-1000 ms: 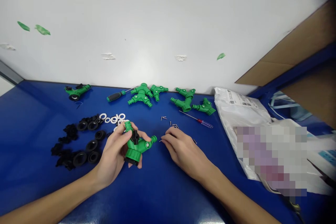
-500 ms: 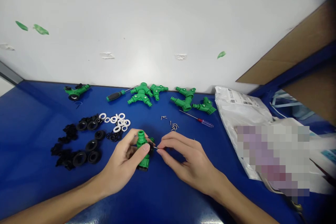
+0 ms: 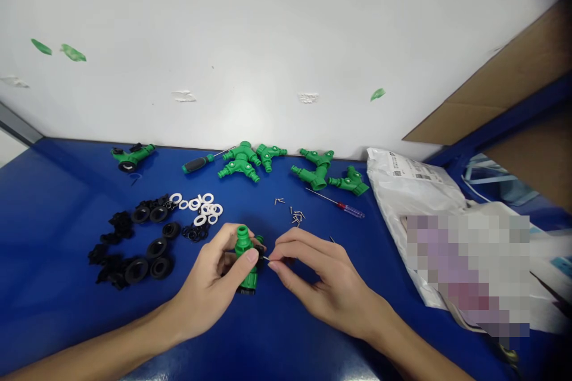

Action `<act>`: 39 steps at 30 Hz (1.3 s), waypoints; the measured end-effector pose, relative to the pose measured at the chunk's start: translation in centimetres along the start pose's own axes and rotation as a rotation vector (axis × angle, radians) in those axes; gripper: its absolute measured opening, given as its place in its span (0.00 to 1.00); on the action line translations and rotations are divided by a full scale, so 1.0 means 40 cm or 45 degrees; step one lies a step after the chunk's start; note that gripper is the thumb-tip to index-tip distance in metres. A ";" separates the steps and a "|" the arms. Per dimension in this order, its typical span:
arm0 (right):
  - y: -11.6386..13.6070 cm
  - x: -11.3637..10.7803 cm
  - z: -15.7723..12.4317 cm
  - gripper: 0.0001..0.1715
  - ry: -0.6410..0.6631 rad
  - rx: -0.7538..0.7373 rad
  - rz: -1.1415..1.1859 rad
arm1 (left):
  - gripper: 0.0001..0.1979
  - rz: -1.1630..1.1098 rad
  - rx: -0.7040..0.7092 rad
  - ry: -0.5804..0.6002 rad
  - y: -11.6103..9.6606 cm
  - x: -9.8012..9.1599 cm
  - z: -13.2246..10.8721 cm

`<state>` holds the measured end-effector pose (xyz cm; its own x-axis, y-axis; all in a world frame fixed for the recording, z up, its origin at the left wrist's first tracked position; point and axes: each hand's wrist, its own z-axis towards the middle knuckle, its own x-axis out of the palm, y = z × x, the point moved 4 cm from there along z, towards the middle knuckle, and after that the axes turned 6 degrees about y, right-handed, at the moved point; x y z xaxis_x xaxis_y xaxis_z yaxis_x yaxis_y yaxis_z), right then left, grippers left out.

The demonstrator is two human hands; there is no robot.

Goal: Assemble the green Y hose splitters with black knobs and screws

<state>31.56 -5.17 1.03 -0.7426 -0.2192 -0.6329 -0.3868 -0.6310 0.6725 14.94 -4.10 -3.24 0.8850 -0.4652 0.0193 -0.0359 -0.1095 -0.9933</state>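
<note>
My left hand is closed around a green Y-shaped hose connector, its thumb lying over the connector's black valve knob. A black ring shows at the connector's lower end. Between thumb and fingertips my right hand pinches a small silver screw, pointing left at the knob. Whether the screw's tip is inside the knob I cannot tell. Several loose screws lie just beyond my right hand. White washers and thin black O-rings lie beyond my left hand.
Black rings and caps are scattered at the left. Along the wall lie green connectors, one fitted connector, a green-black screwdriver and a red-clear screwdriver. A white plastic bag covers the table's right side.
The view has shifted slightly, so most things sit a little lower and further right. Both hands keep their grips, and the screw stays at the knob.
</note>
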 end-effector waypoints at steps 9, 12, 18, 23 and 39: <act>-0.006 -0.004 -0.002 0.04 0.081 0.029 0.026 | 0.12 -0.014 0.005 0.053 0.015 0.004 -0.003; -0.009 -0.007 -0.004 0.04 0.083 0.051 0.055 | 0.15 -0.081 -0.014 0.101 0.022 0.005 -0.004; -0.012 -0.007 0.001 0.05 0.070 0.137 0.135 | 0.17 -0.189 -0.034 0.102 0.027 0.013 -0.008; -0.008 -0.005 0.004 0.07 0.025 0.218 0.174 | 0.15 -0.225 -0.037 0.041 0.023 0.017 -0.008; -0.009 -0.010 0.005 0.05 0.087 0.168 0.121 | 0.15 -0.219 -0.031 0.053 0.030 0.019 -0.014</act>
<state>31.91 -4.71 1.13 -0.7420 -0.3261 -0.5857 -0.3885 -0.5027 0.7722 15.29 -5.08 -4.34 0.8592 -0.4735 0.1938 0.1025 -0.2119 -0.9719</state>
